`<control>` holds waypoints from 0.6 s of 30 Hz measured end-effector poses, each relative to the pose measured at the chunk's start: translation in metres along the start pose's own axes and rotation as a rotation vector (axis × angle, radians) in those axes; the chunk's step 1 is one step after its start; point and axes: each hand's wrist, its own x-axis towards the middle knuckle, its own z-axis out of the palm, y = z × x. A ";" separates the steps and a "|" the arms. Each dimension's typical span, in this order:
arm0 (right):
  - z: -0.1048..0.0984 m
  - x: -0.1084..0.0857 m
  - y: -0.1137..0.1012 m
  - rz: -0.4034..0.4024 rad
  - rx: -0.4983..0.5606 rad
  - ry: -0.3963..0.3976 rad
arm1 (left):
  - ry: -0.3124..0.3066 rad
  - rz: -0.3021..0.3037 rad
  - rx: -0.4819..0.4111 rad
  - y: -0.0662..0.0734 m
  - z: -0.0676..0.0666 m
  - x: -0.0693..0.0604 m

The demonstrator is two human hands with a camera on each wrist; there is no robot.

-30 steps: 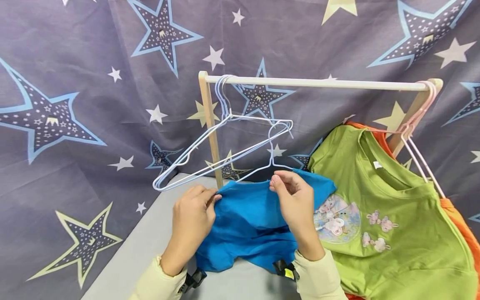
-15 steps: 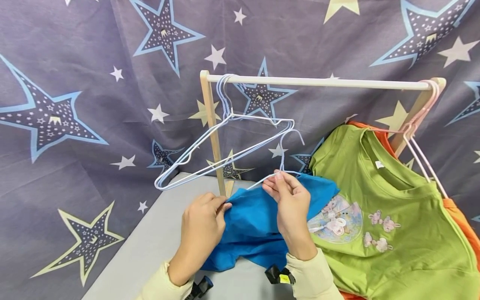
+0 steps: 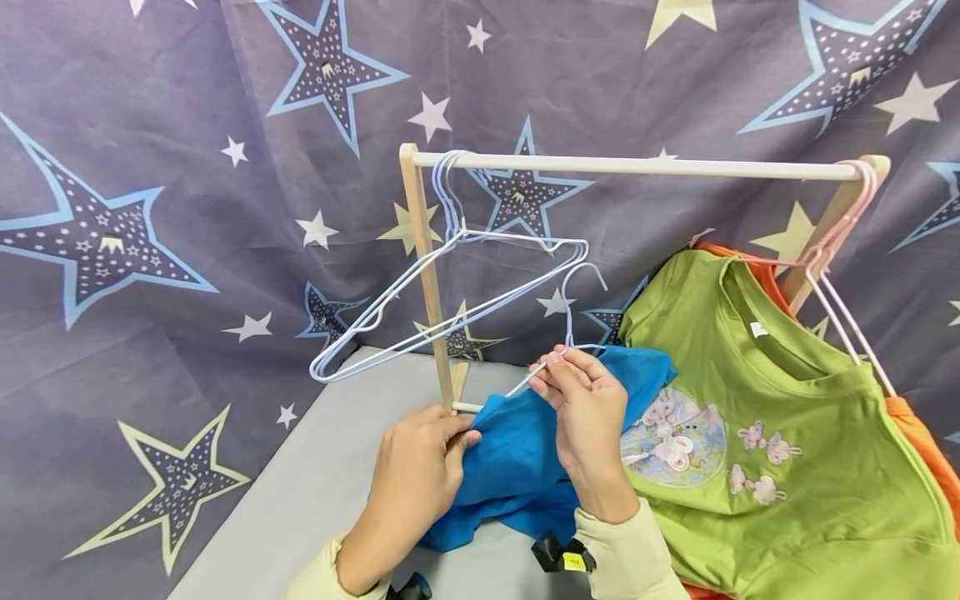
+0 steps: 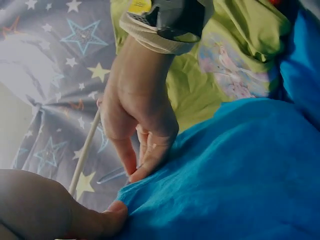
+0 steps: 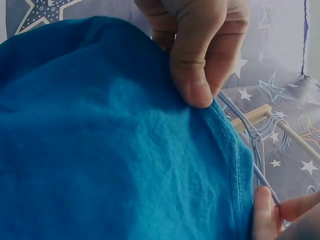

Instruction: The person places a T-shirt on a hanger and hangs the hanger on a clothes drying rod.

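A blue garment (image 3: 517,467) is partly over a light blue wire hanger (image 3: 567,312), whose hook stands up free of the rail. My left hand (image 3: 420,462) pinches the garment's left edge between thumb and fingers. In the right wrist view that hand (image 5: 200,55) grips the stitched border of the cloth (image 5: 150,150). My right hand (image 3: 588,417) pinches the hanger's sloping arm just below the hook. The hanger's other arm runs under the cloth at the right. Whether the garment is a shirt or shorts cannot be told.
A wooden rack with a white rail (image 3: 637,165) stands ahead. Several wire hangers (image 3: 450,308) hang at its left end. A green shirt (image 3: 795,433) and orange clothing (image 3: 933,454) hang from pink hangers (image 3: 843,217) at the right. A star-patterned curtain (image 3: 262,208) is behind.
My left hand has moved right and down with the garment's edge, baring more of the hanger's arm. My right hand has gone from the garment's edge to the hanger, whose hook moved right.
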 end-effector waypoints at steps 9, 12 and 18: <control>-0.005 0.005 0.000 -0.084 -0.106 -0.019 | -0.321 -0.040 -0.258 -0.009 -0.003 0.007; -0.008 0.006 -0.002 -0.098 -0.129 -0.034 | -0.393 -0.071 -0.366 -0.015 -0.003 0.009; -0.008 0.005 -0.009 -0.105 -0.172 -0.073 | -0.510 -0.125 -0.516 -0.025 -0.007 0.012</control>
